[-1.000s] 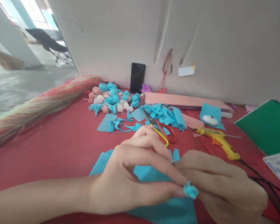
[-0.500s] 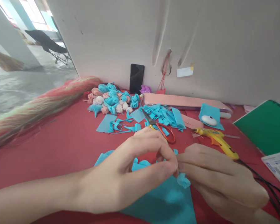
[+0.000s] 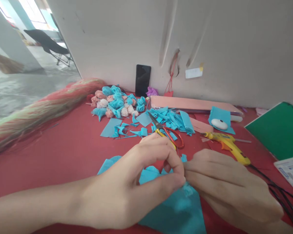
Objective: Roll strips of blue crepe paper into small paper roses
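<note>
My left hand (image 3: pixel 146 175) pinches a small piece of blue crepe paper (image 3: pixel 188 190) between thumb and forefinger, its fingertips meeting those of my right hand (image 3: pixel 229 182). The right fingers are closed on the same crepe paper, most of which the fingertips hide. Beneath both hands lies a larger blue crepe sheet (image 3: pixel 173 214), partly covered by my left hand. Just beyond my left knuckles rest scissors (image 3: pixel 164 130) with red and yellow handles. A yellow hot glue gun (image 3: pixel 228 144) lies past my right hand.
Blue and pink paper flowers (image 3: pixel 117 102) are heaped at the back, beside blue paper scraps (image 3: pixel 171 118). A black phone (image 3: pixel 143 80) leans on the wall. A pink paper pack (image 3: pixel 192 104), a white oval object (image 3: pixel 219 124) and a green board (image 3: pixel 280 130) stand right. Black cables (image 3: pixel 278 191) run along the right edge.
Both hands stay together with only slight finger movement. The small blue crepe piece has turned or shifted slightly left under the fingertips.
</note>
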Demonstrator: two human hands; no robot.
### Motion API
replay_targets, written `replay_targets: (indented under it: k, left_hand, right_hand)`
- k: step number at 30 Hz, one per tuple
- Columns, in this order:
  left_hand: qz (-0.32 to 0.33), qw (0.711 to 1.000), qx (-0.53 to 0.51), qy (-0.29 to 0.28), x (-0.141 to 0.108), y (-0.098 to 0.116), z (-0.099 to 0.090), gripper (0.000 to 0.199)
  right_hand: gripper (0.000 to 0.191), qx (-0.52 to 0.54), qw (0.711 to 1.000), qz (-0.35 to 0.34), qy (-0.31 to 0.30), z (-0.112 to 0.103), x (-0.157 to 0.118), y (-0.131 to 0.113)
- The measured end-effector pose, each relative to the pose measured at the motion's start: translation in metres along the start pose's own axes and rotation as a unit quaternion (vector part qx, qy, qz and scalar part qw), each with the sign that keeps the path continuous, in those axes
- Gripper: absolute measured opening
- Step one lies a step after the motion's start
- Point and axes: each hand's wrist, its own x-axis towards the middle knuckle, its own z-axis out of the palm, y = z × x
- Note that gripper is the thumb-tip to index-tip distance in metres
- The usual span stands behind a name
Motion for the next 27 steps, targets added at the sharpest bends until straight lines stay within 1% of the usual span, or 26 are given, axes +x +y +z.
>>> replay_targets:
  k: [3,5,8,10,12,15,17,20,24,27]
  left_hand:
    - [-0.024,0.999,-0.022,-0.003,0.001,0.001,-0.001,0.014]
    - [-0.03,0.999,-0.034,0.0,0.001,0.0,-0.001,0.016]
    - [-0.002,0.999,-0.034,0.028,0.002,-0.004,0.001,0.013]
    - [0.027,0.998,-0.025,0.05,0.002,-0.008,0.002,0.008]
    - [0.045,0.997,-0.021,0.065,0.003,-0.01,0.004,0.006]
    - [0.055,0.995,-0.018,0.079,0.002,-0.012,0.006,0.01]
    - [0.064,0.995,-0.011,0.082,0.002,-0.012,0.007,0.013]
    - [0.077,0.993,-0.002,0.085,0.002,-0.011,0.008,0.013]
    - [0.076,0.993,0.01,0.091,0.004,-0.011,0.007,0.013]
    - [0.073,0.994,0.006,0.084,0.004,-0.011,0.007,0.013]
  right_hand:
    - [0.032,0.024,1.0,0.011,-0.002,0.002,-0.003,0.0]
    - [0.025,0.051,0.997,0.047,0.013,0.004,-0.006,0.0]
    - [0.018,0.13,0.98,0.14,0.049,0.008,-0.009,-0.002]
    - [0.018,0.178,0.965,0.188,0.053,0.01,-0.01,-0.003]
    - [0.018,0.195,0.956,0.215,0.051,0.012,-0.009,-0.005]
    - [0.018,0.206,0.947,0.241,0.053,0.013,-0.006,-0.008]
    - [0.018,0.209,0.943,0.253,0.055,0.013,-0.004,-0.011]
    - [0.017,0.194,0.948,0.246,0.058,0.013,-0.004,-0.015]
    - [0.015,0.145,0.959,0.226,0.087,0.014,-0.008,-0.019]
    - [0.02,0.104,0.963,0.221,0.112,0.014,-0.01,-0.02]
